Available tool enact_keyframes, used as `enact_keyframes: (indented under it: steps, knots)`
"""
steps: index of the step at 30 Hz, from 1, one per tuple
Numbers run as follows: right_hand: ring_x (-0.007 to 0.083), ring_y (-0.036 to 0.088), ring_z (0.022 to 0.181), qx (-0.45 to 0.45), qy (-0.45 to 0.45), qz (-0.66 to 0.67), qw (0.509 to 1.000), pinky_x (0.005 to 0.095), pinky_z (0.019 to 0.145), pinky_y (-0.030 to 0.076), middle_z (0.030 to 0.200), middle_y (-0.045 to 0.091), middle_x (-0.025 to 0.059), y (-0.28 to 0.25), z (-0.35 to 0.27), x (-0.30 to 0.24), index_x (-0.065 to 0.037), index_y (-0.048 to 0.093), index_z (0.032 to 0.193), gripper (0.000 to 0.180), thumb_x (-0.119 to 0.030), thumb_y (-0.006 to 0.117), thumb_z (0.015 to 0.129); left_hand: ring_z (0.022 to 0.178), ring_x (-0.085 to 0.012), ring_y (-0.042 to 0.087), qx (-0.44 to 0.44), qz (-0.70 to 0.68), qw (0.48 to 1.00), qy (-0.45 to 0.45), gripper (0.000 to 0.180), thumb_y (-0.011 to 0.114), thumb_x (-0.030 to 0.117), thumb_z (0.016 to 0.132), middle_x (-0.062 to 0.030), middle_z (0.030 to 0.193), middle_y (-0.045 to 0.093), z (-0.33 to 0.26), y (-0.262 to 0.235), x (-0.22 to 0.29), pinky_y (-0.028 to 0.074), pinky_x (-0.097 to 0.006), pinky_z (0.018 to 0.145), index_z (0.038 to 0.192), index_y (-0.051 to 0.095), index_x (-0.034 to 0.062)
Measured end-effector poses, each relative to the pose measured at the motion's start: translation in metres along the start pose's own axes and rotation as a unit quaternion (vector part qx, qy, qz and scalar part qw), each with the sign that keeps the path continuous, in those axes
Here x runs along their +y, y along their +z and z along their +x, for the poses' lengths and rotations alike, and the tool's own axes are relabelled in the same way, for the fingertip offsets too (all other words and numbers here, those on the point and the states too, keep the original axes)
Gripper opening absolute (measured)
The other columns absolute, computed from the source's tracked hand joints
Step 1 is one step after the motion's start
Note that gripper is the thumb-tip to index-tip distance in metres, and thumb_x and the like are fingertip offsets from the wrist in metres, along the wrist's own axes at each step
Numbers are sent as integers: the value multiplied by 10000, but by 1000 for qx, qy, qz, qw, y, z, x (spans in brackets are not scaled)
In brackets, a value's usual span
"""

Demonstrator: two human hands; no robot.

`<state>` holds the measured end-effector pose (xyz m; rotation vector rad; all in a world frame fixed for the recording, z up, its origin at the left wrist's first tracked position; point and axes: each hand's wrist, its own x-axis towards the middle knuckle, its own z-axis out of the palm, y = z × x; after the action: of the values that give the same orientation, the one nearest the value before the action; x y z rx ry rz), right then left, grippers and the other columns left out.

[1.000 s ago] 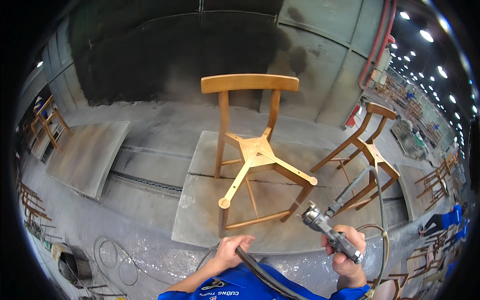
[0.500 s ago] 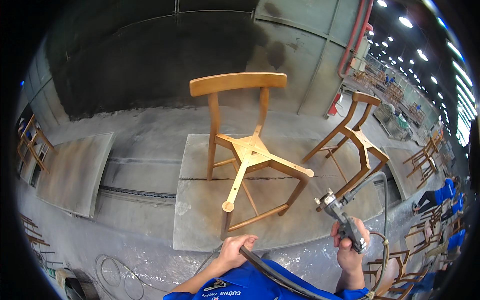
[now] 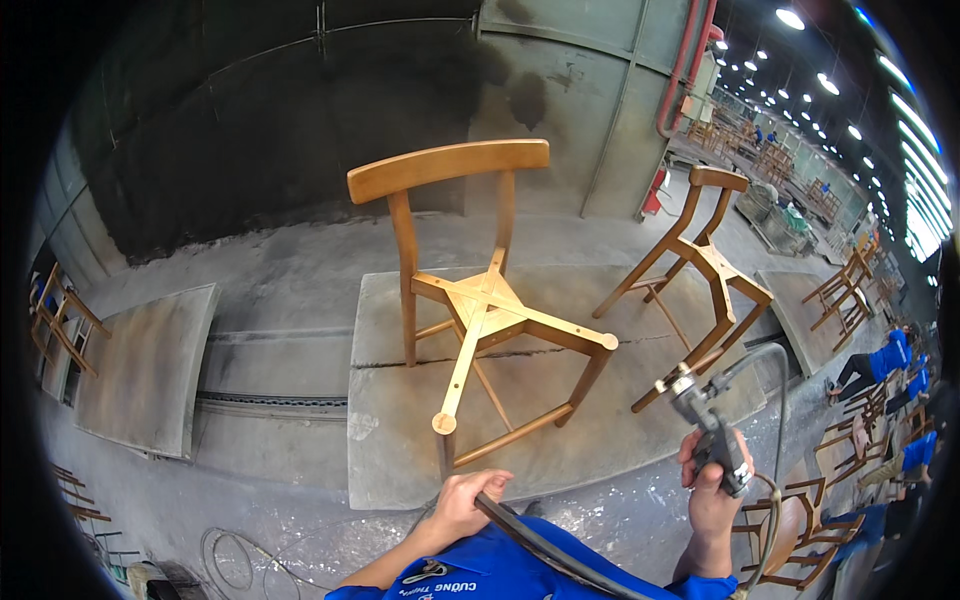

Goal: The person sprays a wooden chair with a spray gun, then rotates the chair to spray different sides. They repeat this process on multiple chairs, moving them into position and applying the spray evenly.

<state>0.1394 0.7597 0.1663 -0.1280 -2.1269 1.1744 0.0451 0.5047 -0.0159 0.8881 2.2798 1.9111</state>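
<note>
In my right hand (image 3: 712, 490) is a metal spray gun (image 3: 705, 425), its nozzle end pointing up and to the left. My left hand (image 3: 468, 503) is closed around a dark hose (image 3: 545, 552) that runs across my body to the right. Straight ahead, a wooden chair frame (image 3: 490, 310) without a seat pad stands on a grey board (image 3: 385, 440). Its backrest is orange-brown, and the cross-shaped seat support is paler. Behind the spray gun, to the right, a second chair frame (image 3: 715, 265) stands on the same board's right side. Neither hand touches a chair.
A blackened wall (image 3: 300, 130) rises behind. At left lies another board (image 3: 145, 370), with a chain track (image 3: 270, 401) crossing the floor beside it. A coiled hose (image 3: 235, 560) lies at lower left. People in blue (image 3: 888, 355) and several chairs (image 3: 800, 530) are at right.
The spray gun and my right hand have shifted slightly right. The chairs and wall appear a little further left as the view turned. My left hand keeps its grip on the hose.
</note>
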Motion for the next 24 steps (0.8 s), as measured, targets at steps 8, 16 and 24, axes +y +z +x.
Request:
enact_keyframes:
  steps: [8,16,24]
  knots:
    - [43,473,511,99,33,-17,994,202,457,367,752,604,54,-15,20,18,10,565,1001,597,-583,598,946,552,-196,609,-21,-13,1000,-10,312,549,260,1037,-119,641,618,5,-5,0,457,-333,528,1018,719,-1]
    - [35,446,449,68,46,-19,996,198,401,298,714,599,38,-37,73,-48,-6,602,1165,601,-572,467,1017,778,-314,733,-69,-3,998,6,190,631,178,970,-170,850,731,9,-21,-2,580,-370,698,1058,704,27]
    - [76,457,427,29,23,-259,965,257,419,349,603,539,-9,8,213,-126,-48,590,826,501,-526,573,975,883,-271,741,-163,-36,982,83,294,687,35,832,-122,966,753,13,-54,32,599,-353,772,1125,685,57]
